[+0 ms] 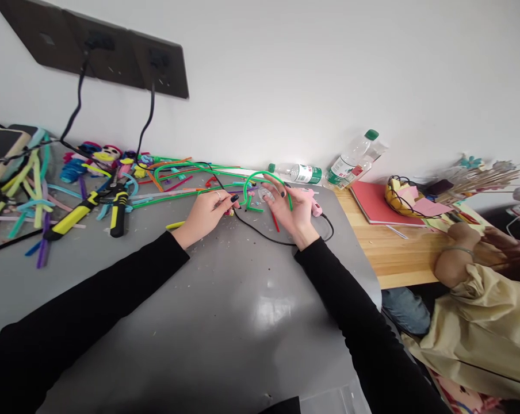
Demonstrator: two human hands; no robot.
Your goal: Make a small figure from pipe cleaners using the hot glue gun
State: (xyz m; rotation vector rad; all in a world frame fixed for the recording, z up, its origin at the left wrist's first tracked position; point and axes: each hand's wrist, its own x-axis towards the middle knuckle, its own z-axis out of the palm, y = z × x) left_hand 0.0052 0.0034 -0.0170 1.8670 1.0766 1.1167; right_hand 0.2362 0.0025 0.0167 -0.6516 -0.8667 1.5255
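Observation:
My left hand [206, 215] is closed in a pinch, with one end of a bent green pipe cleaner [260, 173] at its fingertips. A small pink and yellow bit [230, 212] shows under those fingers, mostly hidden. From there the green stem arches over to my right hand [292, 213], whose fingers are spread apart around the loop; its far end crosses in front of the palm. Beside the right fingertips lies a small clear plastic piece [265, 194]. Behind the right hand is a pink hot glue gun [315, 207] on a black cord. A red stick [275, 222] lies below the fingers.
Yellow-black pliers [76, 214], pipe cleaners [35, 190] and small fuzzy dolls [109, 154] crowd the left. Two plastic bottles [307, 173] [348, 164] are by the wall. On the wooden table [372, 247] are a red folder [376, 204], a basket [392, 198] and another person's arm [454, 259].

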